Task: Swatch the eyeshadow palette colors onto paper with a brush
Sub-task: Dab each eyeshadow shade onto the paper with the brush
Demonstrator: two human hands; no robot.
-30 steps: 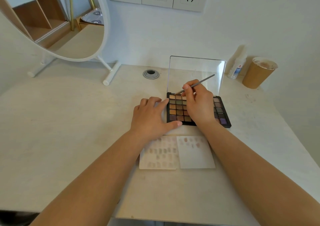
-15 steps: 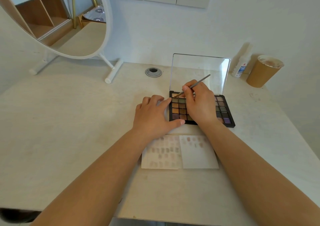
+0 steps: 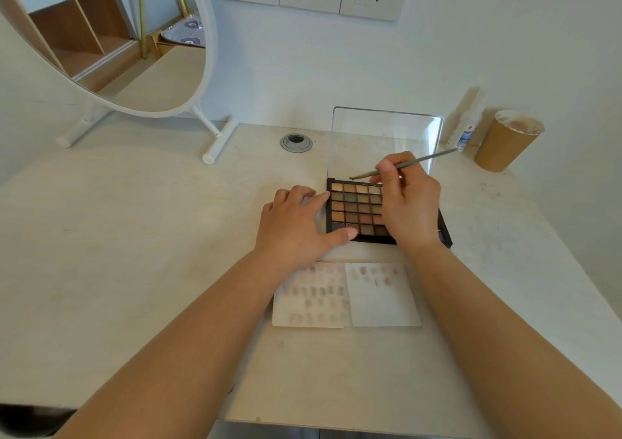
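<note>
Here, an open eyeshadow palette (image 3: 356,211) lies near the bench's (image 3: 134,253) back edge, with swatched paper (image 3: 346,295) just nearer. The left hand (image 3: 296,226) rests flat, fingers relaxed, touching its left side. The right hand (image 3: 409,204) pinches a brush (image 3: 420,161) above its top row.

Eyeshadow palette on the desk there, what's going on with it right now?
A person is swatching it. Their right hand pinches a thin brush, its tip at the palette's top row of pans. The left hand lies against the open eyeshadow palette at its left edge, steadying it. Two sheets of paper lie in front of the palette: the left one carries several rows of swatches, the right one only a few near its top.
</note>
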